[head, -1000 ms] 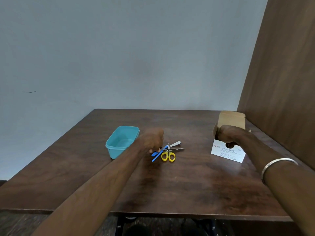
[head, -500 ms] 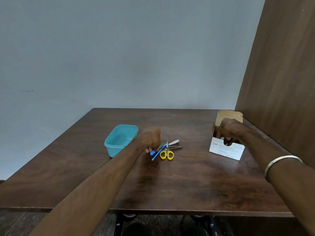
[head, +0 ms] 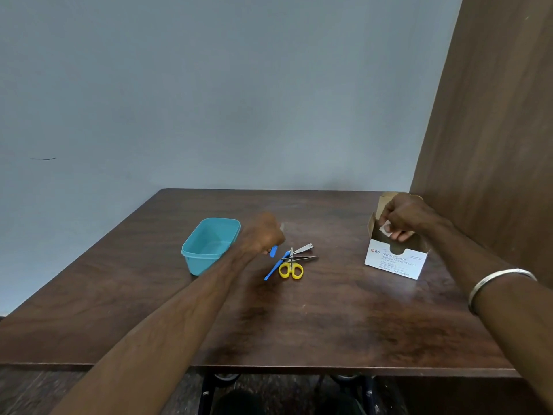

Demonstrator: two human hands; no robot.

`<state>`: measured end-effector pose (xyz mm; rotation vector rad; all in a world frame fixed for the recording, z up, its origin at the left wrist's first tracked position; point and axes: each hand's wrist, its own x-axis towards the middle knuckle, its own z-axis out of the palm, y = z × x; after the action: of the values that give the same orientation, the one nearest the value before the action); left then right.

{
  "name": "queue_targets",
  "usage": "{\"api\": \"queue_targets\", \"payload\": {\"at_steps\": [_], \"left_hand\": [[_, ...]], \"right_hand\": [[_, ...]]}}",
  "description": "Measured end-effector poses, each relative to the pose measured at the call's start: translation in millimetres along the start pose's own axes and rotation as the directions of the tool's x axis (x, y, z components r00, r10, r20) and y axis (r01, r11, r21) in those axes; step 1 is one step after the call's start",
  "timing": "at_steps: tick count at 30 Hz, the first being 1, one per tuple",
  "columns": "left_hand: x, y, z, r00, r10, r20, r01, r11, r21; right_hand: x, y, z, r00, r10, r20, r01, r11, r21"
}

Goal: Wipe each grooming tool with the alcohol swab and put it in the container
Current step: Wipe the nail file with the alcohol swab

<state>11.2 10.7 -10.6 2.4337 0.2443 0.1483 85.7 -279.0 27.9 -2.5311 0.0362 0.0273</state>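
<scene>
The left hand is curled in a closed grip round a blue-handled grooming tool; its blue end pokes out below the fist and a blurred tip shows above it, lifted clear of the dark brown wooden worktop. The right hand pinches a small white alcohol swab packet at the open mouth of the white cardboard swab box, which stands near the worktop's right edge, close to a brown wooden panel.

Just left of the left hand sits the teal plastic rectangular container, open-topped, with nothing visible inside. Right of that hand, a small heap remains: yellow-handled scissors, a second blue-handled tool lying slantwise against them, a metal nail clipper and slim metal tweezers. The tools overlap. A silver bangle circles the right wrist. A pale blue-grey wall stands behind.
</scene>
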Motion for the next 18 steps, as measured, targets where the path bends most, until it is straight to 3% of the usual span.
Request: {"api": "queue_targets", "payload": {"at_steps": [8, 14, 18], "left_hand": [[-1.1, 3.4, 4.6, 0.988, 0.005, -0.152, -0.051, 0.953, -0.298], [3.8, 1.8, 19.8, 0.977, -0.071, -0.200, -0.057, 0.821, -0.568], [8.9, -3.2, 32.6, 0.954, -0.091, -0.284, -0.102, 0.797, -0.596]], "right_hand": [[3.0, 6.6, -1.2, 1.000, -0.007, 0.024, 0.003, 0.991, 0.135], [1.1, -16.8, 1.5, 0.959, -0.157, -0.236, 0.227, 0.924, 0.307], [-22.1, -46.1, 19.8, 0.936, -0.326, -0.132, 0.351, 0.841, 0.413]]}}
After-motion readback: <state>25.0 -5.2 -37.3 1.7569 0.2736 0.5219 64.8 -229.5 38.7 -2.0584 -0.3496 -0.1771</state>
